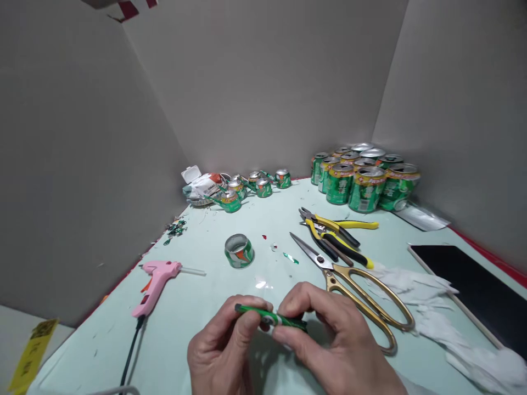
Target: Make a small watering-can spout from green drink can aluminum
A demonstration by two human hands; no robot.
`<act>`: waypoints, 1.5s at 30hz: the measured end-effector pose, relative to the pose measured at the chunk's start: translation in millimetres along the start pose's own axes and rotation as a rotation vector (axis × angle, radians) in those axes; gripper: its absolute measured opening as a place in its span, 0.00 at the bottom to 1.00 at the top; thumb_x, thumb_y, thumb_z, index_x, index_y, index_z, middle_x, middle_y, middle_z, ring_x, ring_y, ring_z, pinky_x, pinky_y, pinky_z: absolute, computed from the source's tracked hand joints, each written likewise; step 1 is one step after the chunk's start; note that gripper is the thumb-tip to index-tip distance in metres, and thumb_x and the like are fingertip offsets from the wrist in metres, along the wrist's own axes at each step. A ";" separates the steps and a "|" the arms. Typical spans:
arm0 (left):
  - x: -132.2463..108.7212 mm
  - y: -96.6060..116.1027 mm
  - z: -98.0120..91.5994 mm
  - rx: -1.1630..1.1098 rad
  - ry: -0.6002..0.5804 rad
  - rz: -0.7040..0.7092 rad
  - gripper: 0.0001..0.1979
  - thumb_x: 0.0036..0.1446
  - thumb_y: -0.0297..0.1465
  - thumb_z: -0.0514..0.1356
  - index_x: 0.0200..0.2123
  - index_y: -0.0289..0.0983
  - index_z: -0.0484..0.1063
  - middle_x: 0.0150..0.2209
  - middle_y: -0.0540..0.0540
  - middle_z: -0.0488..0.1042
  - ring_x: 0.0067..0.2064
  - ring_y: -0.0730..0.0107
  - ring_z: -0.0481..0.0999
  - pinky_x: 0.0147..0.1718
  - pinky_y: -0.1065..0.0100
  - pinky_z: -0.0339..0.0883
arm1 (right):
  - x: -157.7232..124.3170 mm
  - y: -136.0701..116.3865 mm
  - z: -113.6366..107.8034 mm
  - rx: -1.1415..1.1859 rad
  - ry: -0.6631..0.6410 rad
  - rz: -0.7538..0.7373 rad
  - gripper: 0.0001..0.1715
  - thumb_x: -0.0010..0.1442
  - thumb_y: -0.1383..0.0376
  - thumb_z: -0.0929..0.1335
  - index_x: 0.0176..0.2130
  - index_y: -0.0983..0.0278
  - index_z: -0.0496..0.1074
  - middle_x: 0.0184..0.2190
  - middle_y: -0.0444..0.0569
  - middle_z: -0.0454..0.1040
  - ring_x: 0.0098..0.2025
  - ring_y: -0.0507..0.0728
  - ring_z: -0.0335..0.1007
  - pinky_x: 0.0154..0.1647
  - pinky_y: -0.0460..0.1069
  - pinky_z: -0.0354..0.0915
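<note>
Both my hands hold a narrow green strip of cut can metal (269, 317) low in the middle of the view. My left hand (224, 345) pinches its left end between thumb and fingers. My right hand (329, 340) is closed round its right end. A short cut can section (238, 250) stands on the pale green table (206, 296) a little beyond my hands. Gold-handled scissors (354, 285) lie just right of my right hand.
A pink glue gun (156, 280) lies at the left with its cord running toward me. Yellow-handled pliers (335, 233), a group of green cans (364, 178), cut can pieces (242, 186), white gloves (436, 312) and a black tablet (473, 285) lie around. Grey walls enclose the table.
</note>
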State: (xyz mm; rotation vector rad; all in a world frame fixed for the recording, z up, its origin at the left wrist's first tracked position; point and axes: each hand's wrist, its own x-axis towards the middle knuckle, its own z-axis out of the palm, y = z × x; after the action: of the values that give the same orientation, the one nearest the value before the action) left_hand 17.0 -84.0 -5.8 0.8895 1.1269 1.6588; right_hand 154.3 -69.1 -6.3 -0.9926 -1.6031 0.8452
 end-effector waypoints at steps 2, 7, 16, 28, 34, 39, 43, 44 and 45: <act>-3.5 -6.1 2.7 -0.039 0.068 -0.125 0.15 0.41 0.39 0.74 0.34 0.41 0.85 0.31 0.44 0.83 0.35 0.63 0.80 0.36 0.71 0.74 | -0.1 -1.7 2.0 -0.072 0.136 -0.166 0.09 0.56 0.71 0.70 0.32 0.59 0.67 0.28 0.38 0.73 0.31 0.50 0.71 0.34 0.43 0.65; -9.6 -6.3 9.4 -0.061 0.059 -0.110 0.14 0.38 0.38 0.76 0.30 0.40 0.84 0.31 0.46 0.81 0.36 0.63 0.78 0.38 0.70 0.73 | 0.2 -2.7 2.2 -0.125 0.127 -0.277 0.09 0.57 0.73 0.69 0.35 0.60 0.68 0.28 0.38 0.73 0.30 0.49 0.71 0.33 0.42 0.65; -4.6 7.0 0.5 -0.100 -0.040 -0.196 0.09 0.47 0.35 0.71 0.28 0.36 0.79 0.29 0.48 0.72 0.31 0.69 0.69 0.32 0.71 0.66 | -5.0 -9.4 -6.8 -0.092 -0.115 -0.025 0.07 0.59 0.62 0.70 0.40 0.56 0.72 0.34 0.39 0.80 0.37 0.53 0.75 0.37 0.44 0.66; 2.1 6.0 -6.5 -0.051 -0.125 -0.170 0.10 0.54 0.37 0.66 0.28 0.36 0.75 0.28 0.49 0.68 0.32 0.69 0.66 0.33 0.71 0.62 | -1.8 -10.3 -4.3 -0.110 -0.167 -0.029 0.09 0.53 0.70 0.72 0.34 0.57 0.71 0.30 0.35 0.76 0.33 0.49 0.72 0.39 0.41 0.64; -1.4 1.7 -4.6 -0.072 -0.102 -0.145 0.10 0.54 0.36 0.67 0.27 0.37 0.74 0.26 0.51 0.67 0.29 0.71 0.65 0.31 0.72 0.64 | -9.4 -0.8 6.5 -0.175 -0.027 -0.156 0.09 0.55 0.72 0.70 0.33 0.58 0.69 0.28 0.35 0.75 0.31 0.47 0.73 0.38 0.39 0.65; -0.2 5.6 -1.9 -0.032 -0.107 -0.172 0.09 0.51 0.36 0.69 0.30 0.36 0.78 0.29 0.48 0.73 0.32 0.67 0.72 0.35 0.69 0.68 | -6.0 1.0 5.2 -0.218 0.004 -0.150 0.12 0.51 0.75 0.69 0.33 0.59 0.68 0.27 0.36 0.72 0.30 0.47 0.71 0.37 0.40 0.65; -1.0 4.6 -3.7 -0.028 -0.102 -0.243 0.12 0.45 0.35 0.72 0.34 0.37 0.80 0.31 0.46 0.76 0.33 0.64 0.75 0.37 0.66 0.71 | -2.0 0.2 4.4 -0.208 -0.034 -0.142 0.11 0.52 0.75 0.68 0.33 0.60 0.68 0.27 0.37 0.71 0.30 0.48 0.70 0.35 0.41 0.65; -1.0 3.8 -4.9 -0.027 -0.109 -0.242 0.11 0.45 0.34 0.72 0.32 0.36 0.80 0.30 0.47 0.75 0.33 0.64 0.75 0.36 0.66 0.71 | -1.2 -0.5 4.4 -0.200 -0.063 -0.131 0.10 0.53 0.75 0.68 0.33 0.60 0.69 0.27 0.38 0.72 0.30 0.48 0.71 0.35 0.41 0.65; -0.7 3.1 -6.2 -0.026 -0.116 -0.232 0.10 0.46 0.34 0.72 0.31 0.36 0.79 0.30 0.47 0.75 0.34 0.64 0.75 0.36 0.67 0.71 | -0.3 -1.6 4.2 -0.194 -0.100 -0.116 0.10 0.53 0.75 0.69 0.33 0.61 0.70 0.27 0.38 0.72 0.30 0.49 0.71 0.35 0.41 0.65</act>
State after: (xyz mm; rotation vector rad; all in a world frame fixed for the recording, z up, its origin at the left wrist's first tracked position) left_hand 10.8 -87.0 -4.9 0.7958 1.0835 1.4114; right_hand 150.0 -70.3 -6.0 -0.9940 -1.8366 0.6792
